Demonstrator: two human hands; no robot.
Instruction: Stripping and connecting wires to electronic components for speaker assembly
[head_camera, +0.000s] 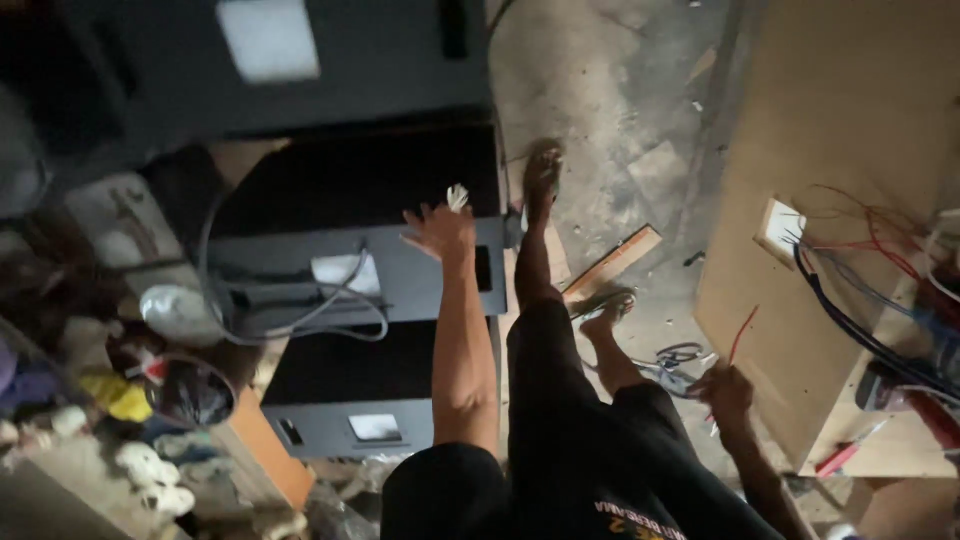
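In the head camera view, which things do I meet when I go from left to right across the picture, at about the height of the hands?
Yellow object → dark box with grey cables → left hand holding a small white scrap → wooden offcut on the floor → right hand at a red wire → plywood board → white socket.

1. The left arm stretches straight forward, elbow almost locked, forearm bare.
2. The left hand (441, 231) is spread, palm down, with something small and white pinched at the fingertips.
3. The right arm hangs lower, bent out to the side.
4. The right hand (727, 392) is curled closed in a loose grip.
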